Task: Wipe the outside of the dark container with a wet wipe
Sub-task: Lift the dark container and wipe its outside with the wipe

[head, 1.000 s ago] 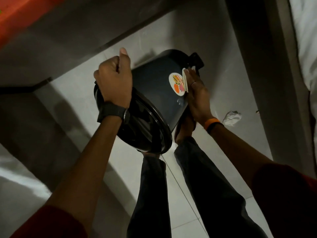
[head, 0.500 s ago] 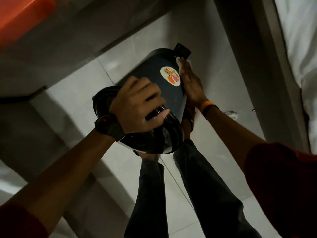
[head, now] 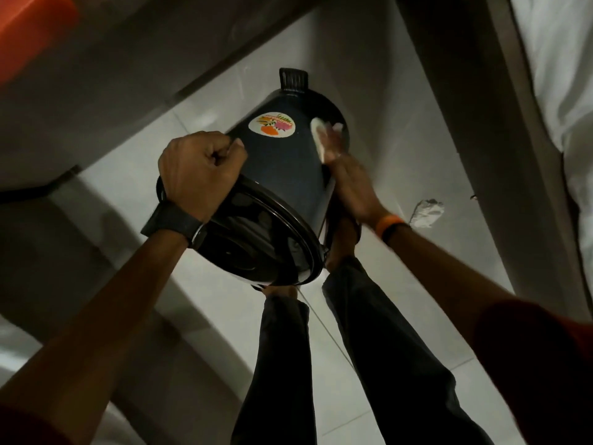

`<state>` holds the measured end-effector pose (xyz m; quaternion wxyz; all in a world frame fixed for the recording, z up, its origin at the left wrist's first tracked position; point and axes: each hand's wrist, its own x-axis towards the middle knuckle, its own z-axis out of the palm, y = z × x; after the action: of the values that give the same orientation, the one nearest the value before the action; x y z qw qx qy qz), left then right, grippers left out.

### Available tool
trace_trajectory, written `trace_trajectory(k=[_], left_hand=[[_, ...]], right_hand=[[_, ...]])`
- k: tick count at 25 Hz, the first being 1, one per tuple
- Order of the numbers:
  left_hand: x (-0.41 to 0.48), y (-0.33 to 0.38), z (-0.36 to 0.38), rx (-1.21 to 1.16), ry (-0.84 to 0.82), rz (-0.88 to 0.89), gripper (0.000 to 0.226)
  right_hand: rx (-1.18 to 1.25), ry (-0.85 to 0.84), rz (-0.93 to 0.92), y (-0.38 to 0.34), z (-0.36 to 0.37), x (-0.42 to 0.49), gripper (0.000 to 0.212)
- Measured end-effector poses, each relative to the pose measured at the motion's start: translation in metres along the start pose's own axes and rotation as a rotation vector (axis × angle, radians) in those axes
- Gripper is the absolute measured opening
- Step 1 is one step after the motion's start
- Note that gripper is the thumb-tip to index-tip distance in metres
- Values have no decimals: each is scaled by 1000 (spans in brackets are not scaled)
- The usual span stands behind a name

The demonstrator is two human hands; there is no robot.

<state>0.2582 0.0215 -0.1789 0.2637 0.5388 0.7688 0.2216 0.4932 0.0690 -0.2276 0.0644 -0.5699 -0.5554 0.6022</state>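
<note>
The dark container [head: 282, 168] is a round bin held tilted above the floor, its glossy lid toward me and its base and foot pedal pointing away. A round colourful sticker [head: 271, 125] shows on its upper side. My left hand [head: 200, 175] grips the rim by the lid on the left. My right hand [head: 348, 184] lies along the bin's right side and presses a white wet wipe [head: 321, 136] against the wall near the base. The fingertips there are blurred.
A crumpled white wipe [head: 426, 213] lies on the tiled floor [head: 417, 284] to the right. My two legs in dark trousers stand below the bin. White bedding [head: 558, 75] hangs at the right edge, an orange object [head: 29, 30] at top left.
The bin has been turned, so the sticker now faces up and left. My left hand shifted from over the lid to the left rim. My right hand slid the wipe farther round the right side.
</note>
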Motion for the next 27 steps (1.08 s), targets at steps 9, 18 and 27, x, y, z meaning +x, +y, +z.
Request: trace_trajectory(k=[9, 18, 27], left_hand=[[16, -8, -3, -100, 10, -42, 45], [33, -6, -6, -225, -18, -191, 45], [37, -9, 0, -316, -31, -273, 40]], right_hand=[[-190, -234, -499, -9, 19, -6, 49], [2, -131, -294, -8, 23, -15, 50], [-41, 43, 142, 30, -23, 64, 53]])
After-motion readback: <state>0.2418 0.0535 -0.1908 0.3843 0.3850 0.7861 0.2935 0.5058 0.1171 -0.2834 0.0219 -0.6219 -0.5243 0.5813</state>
